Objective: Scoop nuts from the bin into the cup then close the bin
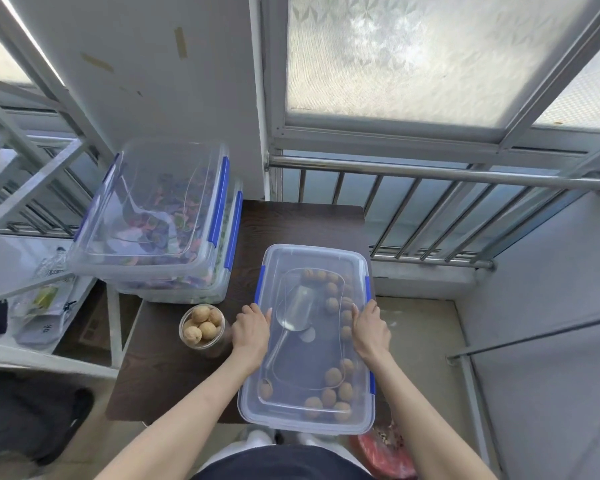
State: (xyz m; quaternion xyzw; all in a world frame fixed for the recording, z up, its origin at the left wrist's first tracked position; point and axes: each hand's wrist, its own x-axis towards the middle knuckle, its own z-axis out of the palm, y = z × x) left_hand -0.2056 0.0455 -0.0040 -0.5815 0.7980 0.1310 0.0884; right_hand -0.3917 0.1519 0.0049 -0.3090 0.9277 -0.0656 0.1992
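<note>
Frosted window panes and a steel railing (430, 174) fill the top of the frame, and below them, in the middle, sits the small dark wooden table (291, 226) I am working at. On its right side, toward the lower centre of the frame, lies the clear plastic bin (312, 341) with blue clips along its long sides, and its clear lid (326, 368) is lying on top of it. Through the lid I can see a clear scoop (297, 315) lying inside, its bowl toward the far end, and nuts (333, 379) scattered along the right side and the near end. My left hand (250, 332) rests flat on the left edge of the lid, fingers stretched out over the rim, gripping nothing. My right hand (369, 329) lies the same way on the right edge, fingers spread and pressed on the lid. Just left of my left hand stands the cup (203, 327), clear and round, filled with nuts up to its rim. At the upper left of the table two more clear bins (160, 216) are stacked, lids on, with colourful bits inside that I cannot make out. A red bag (385, 452) shows at the bottom of the frame, under the table's near right corner.
</note>
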